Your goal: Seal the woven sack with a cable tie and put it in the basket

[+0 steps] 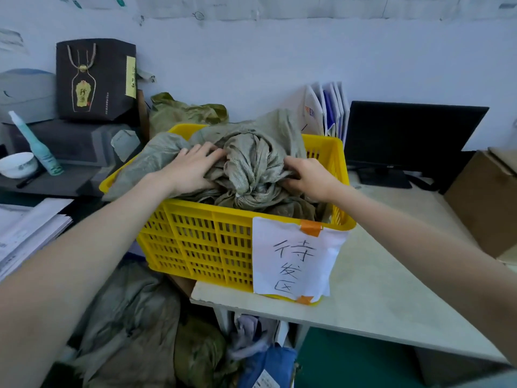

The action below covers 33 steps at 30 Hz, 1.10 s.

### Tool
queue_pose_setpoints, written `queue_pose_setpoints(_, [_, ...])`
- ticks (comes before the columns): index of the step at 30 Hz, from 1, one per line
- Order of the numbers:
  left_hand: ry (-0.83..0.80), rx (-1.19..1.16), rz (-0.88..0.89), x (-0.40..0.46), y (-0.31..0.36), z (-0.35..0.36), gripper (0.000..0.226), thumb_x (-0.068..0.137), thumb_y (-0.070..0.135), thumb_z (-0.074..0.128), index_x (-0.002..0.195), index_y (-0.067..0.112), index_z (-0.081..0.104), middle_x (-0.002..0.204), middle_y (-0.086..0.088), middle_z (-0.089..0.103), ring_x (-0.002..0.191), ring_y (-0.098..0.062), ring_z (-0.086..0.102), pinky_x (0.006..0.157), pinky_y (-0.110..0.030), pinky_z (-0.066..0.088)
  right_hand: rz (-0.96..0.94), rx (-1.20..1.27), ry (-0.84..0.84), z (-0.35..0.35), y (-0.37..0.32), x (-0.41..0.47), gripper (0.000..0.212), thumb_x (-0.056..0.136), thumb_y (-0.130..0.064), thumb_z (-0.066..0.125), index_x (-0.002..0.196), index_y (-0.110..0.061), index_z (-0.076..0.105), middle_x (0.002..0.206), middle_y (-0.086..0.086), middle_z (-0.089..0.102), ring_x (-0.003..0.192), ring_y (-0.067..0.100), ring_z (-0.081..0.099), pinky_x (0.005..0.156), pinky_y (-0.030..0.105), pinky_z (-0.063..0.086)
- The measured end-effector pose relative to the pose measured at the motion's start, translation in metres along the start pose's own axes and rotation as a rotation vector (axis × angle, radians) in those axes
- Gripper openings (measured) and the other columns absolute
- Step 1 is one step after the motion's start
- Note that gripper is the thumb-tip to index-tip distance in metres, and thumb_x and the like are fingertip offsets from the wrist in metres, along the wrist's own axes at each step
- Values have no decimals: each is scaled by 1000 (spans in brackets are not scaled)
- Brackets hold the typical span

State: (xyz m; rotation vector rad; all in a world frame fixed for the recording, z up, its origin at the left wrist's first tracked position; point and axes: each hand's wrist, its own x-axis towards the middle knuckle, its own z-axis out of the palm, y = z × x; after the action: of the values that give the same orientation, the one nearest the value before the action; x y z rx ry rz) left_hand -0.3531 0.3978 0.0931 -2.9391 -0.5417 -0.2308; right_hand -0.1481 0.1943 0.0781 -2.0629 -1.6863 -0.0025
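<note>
A grey-green woven sack (251,166) with its mouth bunched into a twisted neck lies on top of other sacks inside the yellow slatted basket (201,239). My left hand (190,170) presses on the sack's left side, fingers spread over the fabric. On the right side, my right hand (309,176) grips the sack with its fingers tucked into the folds. No cable tie shows among the folds.
The basket stands on a pale desk (377,292) and carries a taped paper label (293,256). A black monitor (411,130) and a cardboard box (484,203) sit to the right. More sacks (131,323) lie on the floor at left. A bottle (36,147) and bowl (18,165) stand far left.
</note>
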Motion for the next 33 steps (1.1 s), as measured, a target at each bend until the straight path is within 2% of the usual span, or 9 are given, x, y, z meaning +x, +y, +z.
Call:
queue_pose_setpoints(4, [-72,-487,3,0,0,-24,84,72,35,80,137,31,27,143,2,42,132,-18,40,109,-49,32,56,-41,-14,-10,2,-15,33,83,-27,68,107,-11,52,107,11,67,97,32,60,80,45,50])
queue_pose_setpoints(13, [-237,-688,62,17,37,-44,47,86,5,53,122,34,47,135,10,45,132,-12,37,111,-39,30,193,-97,-381,-26,2,-45,33,75,-34,77,99,-14,68,96,4,64,88,21,58,73,29,45])
queue_pose_setpoints(15, [-236,-775,35,21,40,-43,43,88,4,49,120,33,49,136,9,46,132,-12,37,110,-39,30,183,-23,-260,-37,5,-43,36,72,-34,79,98,-14,65,108,6,55,101,23,53,85,32,45])
queue_pose_setpoints(18, [-186,-881,11,25,41,-37,40,93,-1,42,121,28,48,133,3,49,128,-11,42,103,-30,33,131,201,7,-43,8,-42,81,65,-24,84,132,-15,40,138,9,32,126,22,33,107,34,31])
queue_pose_setpoints(20, [-71,-902,-25,26,42,-29,40,96,0,41,123,28,49,127,3,52,121,-9,45,96,-24,33,90,254,-59,-35,13,-39,97,70,-18,81,146,-19,20,147,5,27,134,16,26,112,30,23])
queue_pose_setpoints(23, [140,-932,-73,24,50,-4,39,97,2,39,125,26,54,128,0,52,118,-8,45,99,-24,33,183,-84,-320,-10,14,-34,52,87,-37,61,132,-18,42,132,6,55,118,25,53,97,40,44])
queue_pose_setpoints(26, [238,-977,-108,21,57,16,38,99,6,35,123,30,53,127,-4,47,122,-14,42,103,-27,32,243,-335,-466,5,7,-32,45,93,-52,41,118,-16,53,114,9,63,99,30,59,76,36,44])
queue_pose_setpoints(30, [154,-914,-163,24,62,15,46,96,3,29,129,30,47,129,-6,39,128,-24,32,108,-34,25,219,-167,-453,-5,-1,-33,34,94,-40,51,108,-10,58,93,5,58,83,23,52,71,31,37])
queue_pose_setpoints(33, [59,-1137,-186,16,63,-4,61,82,-10,35,130,24,54,133,-8,43,127,-18,39,109,-29,29,228,-111,-449,-17,1,-32,31,86,-18,62,115,-10,55,106,3,62,92,23,56,77,34,45])
